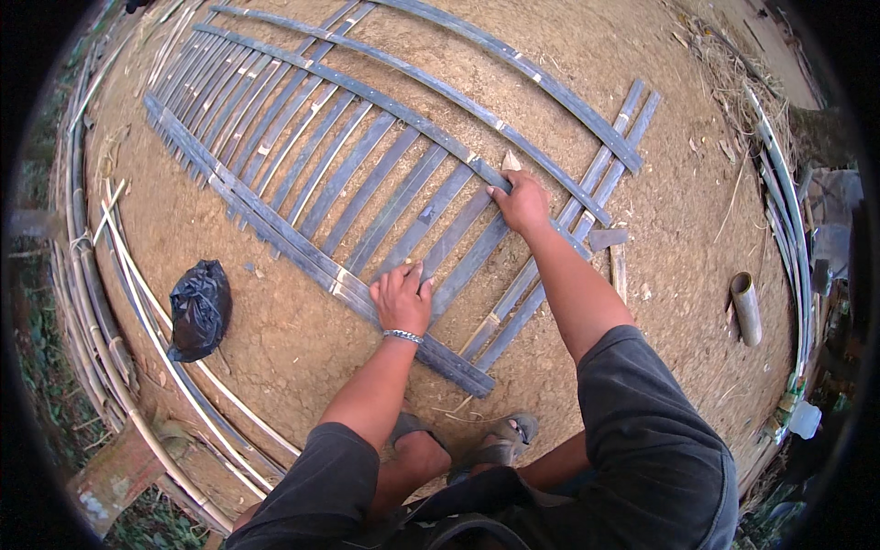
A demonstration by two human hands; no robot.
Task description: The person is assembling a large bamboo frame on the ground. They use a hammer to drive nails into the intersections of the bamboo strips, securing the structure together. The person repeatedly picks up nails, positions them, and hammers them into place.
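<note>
A frame of split bamboo lies on the ground, its dark grey slats (367, 176) set crosswise over long bamboo rails (266, 215). My left hand (401, 298), with a chain bracelet at the wrist, is at the near end of one slat, beside the near rail. Its fingers bend over that slat, with the thumb on the other side. At the slat's far end, my right hand (525, 202) closes its fingers by the middle rail (412, 117). The undersides of both hands are hidden.
A black plastic bag (200, 310) sits to the left, near long bamboo poles (87, 302). On the right lie a hollow tube (746, 310) and a blade-like tool (605, 239) with a wooden handle. More strips (788, 211) line the right side. My sandalled feet stand at the near rail.
</note>
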